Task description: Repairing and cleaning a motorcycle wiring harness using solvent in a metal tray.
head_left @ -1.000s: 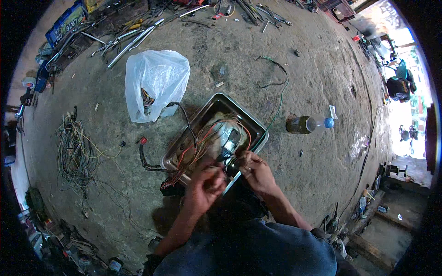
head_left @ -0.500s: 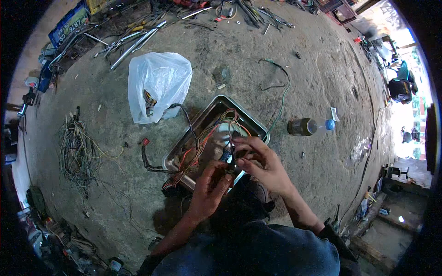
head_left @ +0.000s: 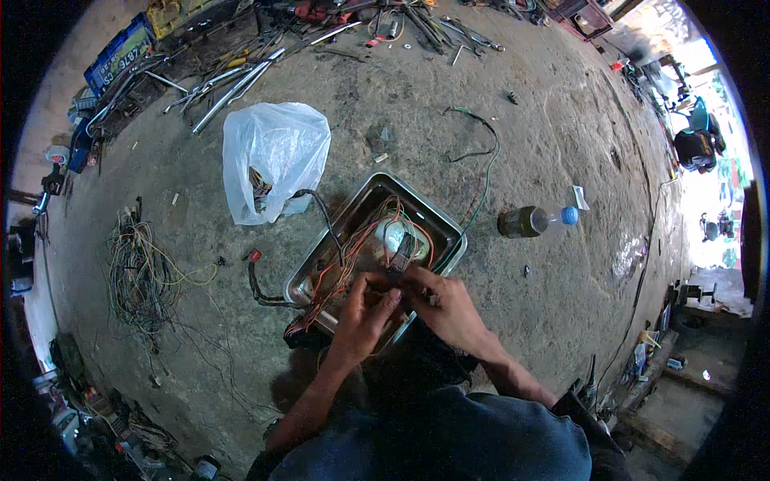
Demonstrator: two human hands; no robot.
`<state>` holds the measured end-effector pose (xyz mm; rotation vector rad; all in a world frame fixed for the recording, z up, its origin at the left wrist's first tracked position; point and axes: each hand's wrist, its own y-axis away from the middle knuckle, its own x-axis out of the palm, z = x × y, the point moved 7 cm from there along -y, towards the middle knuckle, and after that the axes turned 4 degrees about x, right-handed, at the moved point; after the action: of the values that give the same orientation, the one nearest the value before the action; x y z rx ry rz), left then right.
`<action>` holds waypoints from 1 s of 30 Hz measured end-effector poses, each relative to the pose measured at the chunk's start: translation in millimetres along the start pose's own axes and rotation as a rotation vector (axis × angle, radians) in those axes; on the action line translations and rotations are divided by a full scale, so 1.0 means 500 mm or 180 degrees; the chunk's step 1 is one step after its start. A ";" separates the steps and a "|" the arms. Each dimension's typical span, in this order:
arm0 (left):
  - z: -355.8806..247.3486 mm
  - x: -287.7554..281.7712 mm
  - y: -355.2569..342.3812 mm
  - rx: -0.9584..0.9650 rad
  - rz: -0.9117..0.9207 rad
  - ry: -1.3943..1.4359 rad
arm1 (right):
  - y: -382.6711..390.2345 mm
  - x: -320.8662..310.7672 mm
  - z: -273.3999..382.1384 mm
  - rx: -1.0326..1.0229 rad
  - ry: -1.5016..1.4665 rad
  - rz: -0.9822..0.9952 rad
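Note:
Over the near part of a metal tray (head_left: 298, 268), both my hands are closed around a small dark connector (head_left: 398, 263) with thin wires running from it. My left hand (head_left: 364, 319) pinches it low on the left, thumb against fingers. From the right, my right hand (head_left: 446, 306) bends its fingers onto the same piece; the fingertips are partly hidden. A wiring harness (head_left: 353, 255) of orange, red and other thin wires lies in the tray, looping round a whitish round thing (head_left: 395, 236). Its sleeved dark branch ends in a red plug (head_left: 255, 256) on the floor.
A white plastic bag (head_left: 277, 156) holding wires stands beyond the tray. A tangle of wires (head_left: 143, 272) lies at left. At right rests a plastic bottle (head_left: 531, 221) with a blue cap. Tools (head_left: 241, 84) line the far edge, and a green wire (head_left: 491, 172) trails from the tray.
My hands have drawn closer together; the right one has come down and left toward the left one. The dark connector now shows above the fingertips.

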<state>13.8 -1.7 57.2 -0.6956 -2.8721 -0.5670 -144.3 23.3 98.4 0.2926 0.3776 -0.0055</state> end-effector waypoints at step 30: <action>0.017 0.035 -0.026 0.0097 0.0630 0.1377 | -0.034 -0.044 -0.068 0.0516 -0.0321 -0.0566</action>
<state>-7.9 -1.8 48.7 -0.7367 -2.3780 -0.5633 -178.2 15.5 71.5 0.4165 0.3023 -0.2255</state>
